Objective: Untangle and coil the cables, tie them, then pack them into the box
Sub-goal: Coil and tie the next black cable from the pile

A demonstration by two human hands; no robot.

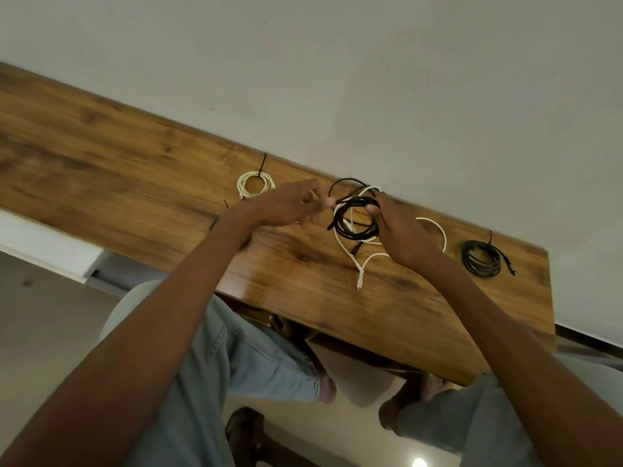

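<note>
My right hand [403,230] grips a half-wound black cable coil [354,219] above the wooden table [135,170]. My left hand [291,205] pinches the free end of that black cable just left of the coil. A loose white cable [367,257] runs through and under the coil, its plug lying near the table's front edge. A white coil tied with a black zip tie [255,184] lies to the left. A tied black coil [482,257] lies at the right end. No box is in view.
The table stands against a plain wall [371,79], its right edge just beyond the black coil. A black zip tie [225,204] lies partly under my left forearm. My knees and feet show below the front edge.
</note>
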